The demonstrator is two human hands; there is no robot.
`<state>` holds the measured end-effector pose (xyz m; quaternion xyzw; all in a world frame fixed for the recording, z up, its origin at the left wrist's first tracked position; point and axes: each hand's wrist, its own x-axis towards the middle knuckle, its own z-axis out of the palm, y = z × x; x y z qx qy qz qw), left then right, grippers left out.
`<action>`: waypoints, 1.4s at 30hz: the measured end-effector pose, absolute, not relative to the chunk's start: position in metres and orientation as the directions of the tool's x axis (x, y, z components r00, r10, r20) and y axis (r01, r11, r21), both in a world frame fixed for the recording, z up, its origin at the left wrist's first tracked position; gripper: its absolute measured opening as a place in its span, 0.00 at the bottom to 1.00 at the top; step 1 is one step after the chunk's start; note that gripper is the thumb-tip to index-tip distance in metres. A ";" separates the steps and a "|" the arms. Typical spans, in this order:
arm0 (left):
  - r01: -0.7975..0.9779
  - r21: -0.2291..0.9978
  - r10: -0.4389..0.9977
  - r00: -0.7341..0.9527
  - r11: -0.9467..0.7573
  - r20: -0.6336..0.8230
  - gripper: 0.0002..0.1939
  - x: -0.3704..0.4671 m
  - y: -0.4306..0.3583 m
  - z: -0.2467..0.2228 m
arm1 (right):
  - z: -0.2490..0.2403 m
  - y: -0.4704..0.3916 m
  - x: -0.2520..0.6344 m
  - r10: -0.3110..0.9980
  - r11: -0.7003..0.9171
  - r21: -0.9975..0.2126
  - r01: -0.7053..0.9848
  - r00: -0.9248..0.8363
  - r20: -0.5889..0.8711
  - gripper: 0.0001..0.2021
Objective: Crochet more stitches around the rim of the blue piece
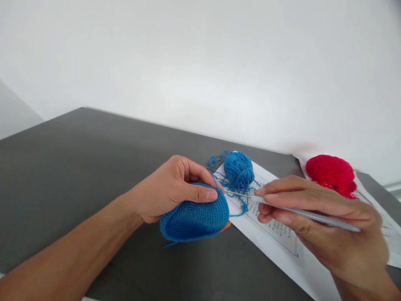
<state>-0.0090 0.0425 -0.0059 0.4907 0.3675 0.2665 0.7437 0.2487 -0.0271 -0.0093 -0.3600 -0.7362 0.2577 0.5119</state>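
Observation:
A round, cup-shaped blue crochet piece (196,219) hangs above the dark table, pinched at its upper rim by my left hand (175,188). Blue yarn runs by the left index finger. My right hand (319,221) holds a crochet hook (313,215) with a grey handle, like a pen. The hook's thin metal shaft points left, and its tip meets the rim of the piece beside my left thumb; the very tip is hidden. A small orange thing (226,226) shows at the piece's lower right edge. Behind the hands lies a ball of blue yarn (239,169) with loose loops around it.
Printed white paper (282,242) lies under the blue yarn and my right hand. A red yarn ball (330,170) rests on another sheet (387,217) at the right. The grey table (78,167) reaches back to a white wall (200,62).

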 end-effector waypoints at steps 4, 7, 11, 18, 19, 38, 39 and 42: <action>-0.021 0.928 0.757 0.585 0.372 -0.290 0.09 -0.009 0.042 -0.006 | -0.009 -0.027 0.250 0.796 0.605 -0.753 0.257 -0.228 0.561 0.11; -0.021 0.931 0.752 0.597 0.363 -0.280 0.07 -0.008 0.042 -0.007 | -0.012 -0.028 0.250 0.820 0.566 -0.811 0.152 -0.211 0.532 0.10; -0.029 0.945 0.756 0.608 0.325 -0.242 0.04 -0.007 0.043 -0.009 | -0.014 -0.027 0.245 0.919 0.380 -0.925 -0.010 -0.112 0.379 0.07; -0.065 0.951 0.773 0.601 0.303 -0.205 0.09 -0.004 0.043 -0.013 | -0.018 -0.021 0.226 0.990 0.110 -0.946 -0.306 -0.049 0.131 0.06; -0.075 0.948 0.777 0.595 0.310 -0.207 0.10 -0.003 0.042 -0.014 | -0.019 -0.020 0.223 0.993 0.087 -0.939 -0.333 -0.048 0.109 0.06; -0.171 0.893 0.738 0.637 0.416 -0.222 0.11 0.003 0.033 -0.021 | -0.023 -0.022 0.207 0.992 0.118 -0.923 -0.365 0.008 0.124 0.06; -0.180 0.892 0.743 0.634 0.414 -0.217 0.10 0.003 0.033 -0.022 | -0.023 -0.022 0.208 0.991 0.125 -0.928 -0.351 0.008 0.131 0.06; -0.215 0.888 0.764 0.614 0.406 -0.201 0.11 0.004 0.032 -0.022 | -0.023 -0.021 0.210 0.988 0.152 -0.941 -0.304 0.014 0.155 0.06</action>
